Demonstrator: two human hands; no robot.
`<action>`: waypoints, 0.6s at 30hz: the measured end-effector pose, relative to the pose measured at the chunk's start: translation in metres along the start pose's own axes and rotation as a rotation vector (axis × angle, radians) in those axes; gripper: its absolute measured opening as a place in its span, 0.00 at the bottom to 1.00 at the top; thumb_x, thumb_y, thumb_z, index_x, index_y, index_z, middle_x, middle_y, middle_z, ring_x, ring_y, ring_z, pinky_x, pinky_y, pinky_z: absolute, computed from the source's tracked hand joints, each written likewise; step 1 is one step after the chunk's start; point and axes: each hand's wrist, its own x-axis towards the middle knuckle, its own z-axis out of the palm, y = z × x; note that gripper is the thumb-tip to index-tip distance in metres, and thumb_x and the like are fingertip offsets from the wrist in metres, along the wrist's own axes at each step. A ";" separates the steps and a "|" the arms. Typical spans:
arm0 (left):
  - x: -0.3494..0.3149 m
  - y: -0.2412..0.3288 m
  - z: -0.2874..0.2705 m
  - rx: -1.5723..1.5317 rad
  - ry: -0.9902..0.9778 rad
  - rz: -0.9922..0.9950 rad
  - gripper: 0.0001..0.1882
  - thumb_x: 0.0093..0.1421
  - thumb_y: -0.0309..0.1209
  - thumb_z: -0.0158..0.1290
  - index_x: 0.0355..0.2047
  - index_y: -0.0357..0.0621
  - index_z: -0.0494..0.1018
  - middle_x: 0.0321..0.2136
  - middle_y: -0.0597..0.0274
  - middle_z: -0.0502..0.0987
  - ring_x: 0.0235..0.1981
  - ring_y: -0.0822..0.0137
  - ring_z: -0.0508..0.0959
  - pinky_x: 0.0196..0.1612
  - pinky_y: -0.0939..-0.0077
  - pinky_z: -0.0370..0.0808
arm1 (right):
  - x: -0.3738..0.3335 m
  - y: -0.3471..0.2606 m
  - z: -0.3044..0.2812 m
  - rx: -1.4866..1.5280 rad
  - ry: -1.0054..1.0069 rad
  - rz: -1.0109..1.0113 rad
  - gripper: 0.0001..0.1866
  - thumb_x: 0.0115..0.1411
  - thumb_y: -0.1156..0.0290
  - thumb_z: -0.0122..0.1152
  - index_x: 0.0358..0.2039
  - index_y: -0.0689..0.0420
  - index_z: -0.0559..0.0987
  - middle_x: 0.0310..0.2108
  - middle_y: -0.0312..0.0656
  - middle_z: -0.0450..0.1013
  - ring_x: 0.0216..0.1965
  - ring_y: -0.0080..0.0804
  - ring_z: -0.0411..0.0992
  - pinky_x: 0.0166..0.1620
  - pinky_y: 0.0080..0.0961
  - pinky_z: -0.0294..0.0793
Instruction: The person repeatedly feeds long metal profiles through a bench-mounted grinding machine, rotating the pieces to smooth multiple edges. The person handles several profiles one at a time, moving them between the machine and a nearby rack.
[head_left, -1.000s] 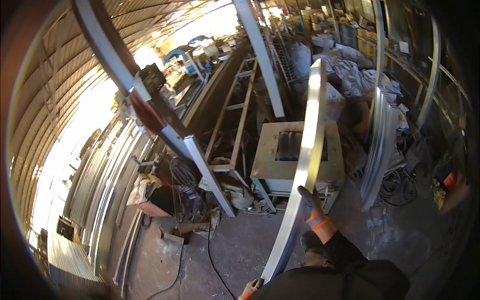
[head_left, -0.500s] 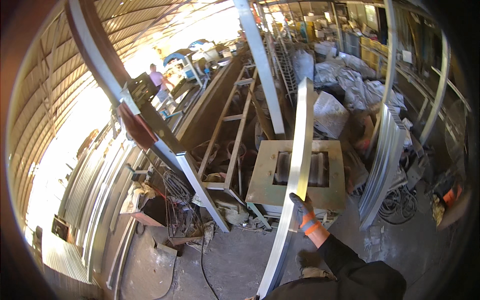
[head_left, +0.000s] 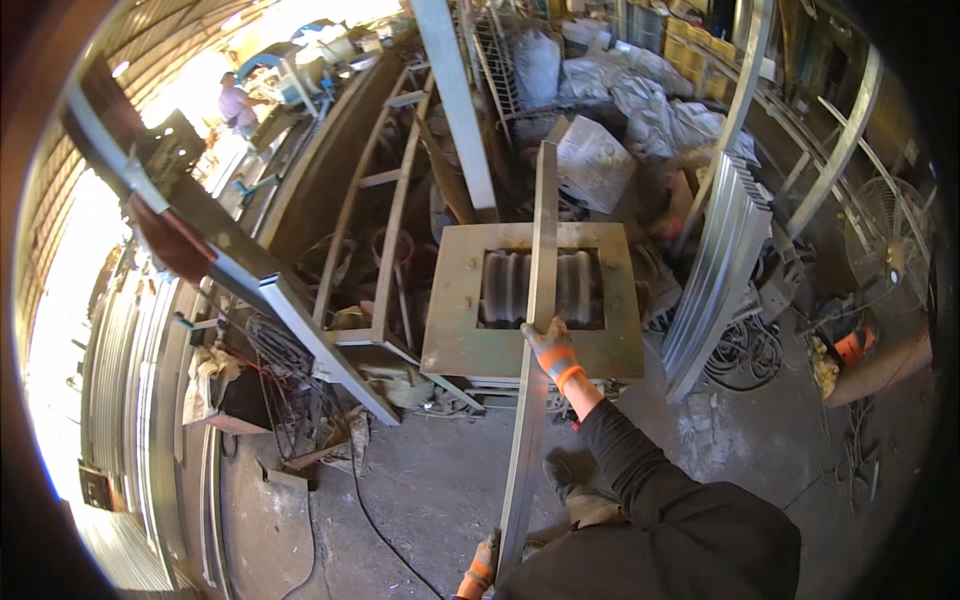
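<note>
**Both gloved hands hold a long metal strip over a roller machine**

A long, narrow metal strip (head_left: 535, 330) runs almost straight up the middle of the view, from the lower edge near the person's body to a point well beyond the machine. The right hand (head_left: 551, 345), in a grey glove with an orange cuff, is closed around the strip's right edge about halfway along, with the fingers wrapped over the metal. The black sleeve of that arm reaches up from the lower right. The left hand (head_left: 481, 570), in the same kind of glove, sits at the bottom edge, touching the strip's near end; it seems closed on the strip, though only part of the hand shows.

The strip lies across a square, greenish metal frame (head_left: 450, 320) with a window cut in its middle. Through the window show ribbed grey rollers (head_left: 578, 288), and the strip passes over them, splitting the window into a left and a right part.

To the left of the frame lies a ladder-like steel rack (head_left: 372, 215). A slanted grey beam (head_left: 300, 325) crosses in front of it. To the right, a bundle of curved corrugated sheets (head_left: 715, 260) stands leaning, with coiled cables (head_left: 745, 350) on the floor beside it. A fan (head_left: 888, 245) stands at the far right. Another person (head_left: 236, 100) is far off at the upper left, in bright light.
</note>
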 end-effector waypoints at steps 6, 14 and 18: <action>0.045 0.026 -0.003 -0.169 -0.188 0.016 0.54 0.75 0.77 0.42 0.54 0.28 0.84 0.38 0.48 0.88 0.35 0.53 0.88 0.40 0.55 0.87 | 0.062 0.001 -0.032 -0.606 -0.170 -0.336 0.47 0.73 0.49 0.64 0.82 0.67 0.61 0.63 0.75 0.78 0.61 0.66 0.81 0.63 0.48 0.83; 0.062 0.086 -0.015 0.334 -0.042 0.265 0.43 0.79 0.69 0.47 0.57 0.37 0.87 0.44 0.54 0.90 0.40 0.62 0.88 0.43 0.59 0.86 | 0.150 -0.021 -0.076 -0.979 -0.472 -0.689 0.43 0.73 0.49 0.55 0.80 0.60 0.64 0.63 0.64 0.72 0.64 0.62 0.74 0.66 0.51 0.74; 0.083 0.109 0.023 0.197 -0.028 0.121 0.43 0.80 0.69 0.45 0.55 0.39 0.88 0.42 0.57 0.90 0.39 0.65 0.88 0.43 0.62 0.85 | 0.127 -0.012 -0.027 -0.626 0.102 -0.587 0.55 0.74 0.38 0.58 0.83 0.71 0.56 0.81 0.75 0.55 0.81 0.72 0.57 0.83 0.55 0.57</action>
